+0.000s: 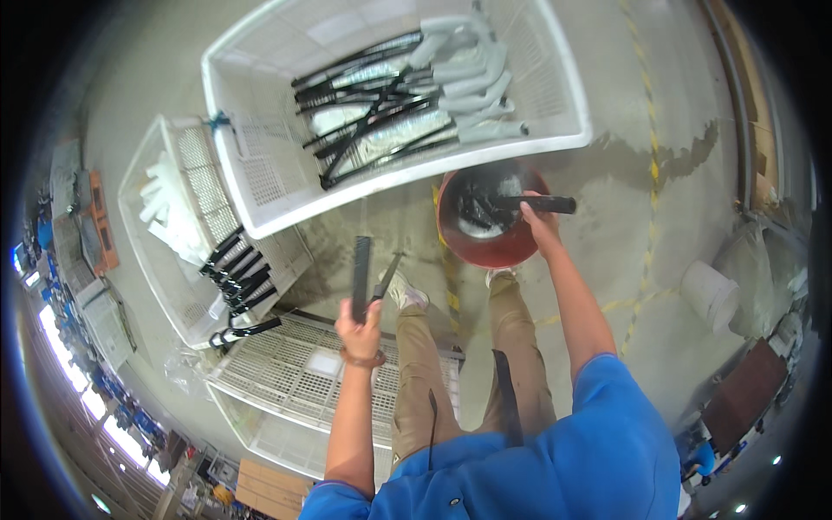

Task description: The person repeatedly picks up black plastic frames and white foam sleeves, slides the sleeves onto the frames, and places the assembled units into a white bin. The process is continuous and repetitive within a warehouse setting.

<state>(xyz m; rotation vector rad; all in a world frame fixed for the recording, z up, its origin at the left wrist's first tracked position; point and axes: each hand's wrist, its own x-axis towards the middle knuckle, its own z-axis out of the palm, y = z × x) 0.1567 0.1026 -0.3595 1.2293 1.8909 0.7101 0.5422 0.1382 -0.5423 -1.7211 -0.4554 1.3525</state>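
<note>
My left hand [358,322] is closed round a long black ribbed grip-like piece [360,270]. In the same hand is a slim, dark, pointed tool [387,277] that looks like a knife. My right hand [542,230] is closed on a black tube-shaped piece [555,204], held over the rim of a red bucket [487,253]. Dark pieces and whitish foam or liquid show inside the bucket. Just beyond my hands, a large white crate [399,178] holds several black rods [373,104] with grey padded ends [472,78].
A smaller white crate [143,251] at the left holds white tubes [169,208] and black tubes [243,277]. Slatted white crates [286,364] stand by my left leg. A white bucket [709,295] is at the right. Yellow-black tape [654,165] marks the floor, beside a wet patch.
</note>
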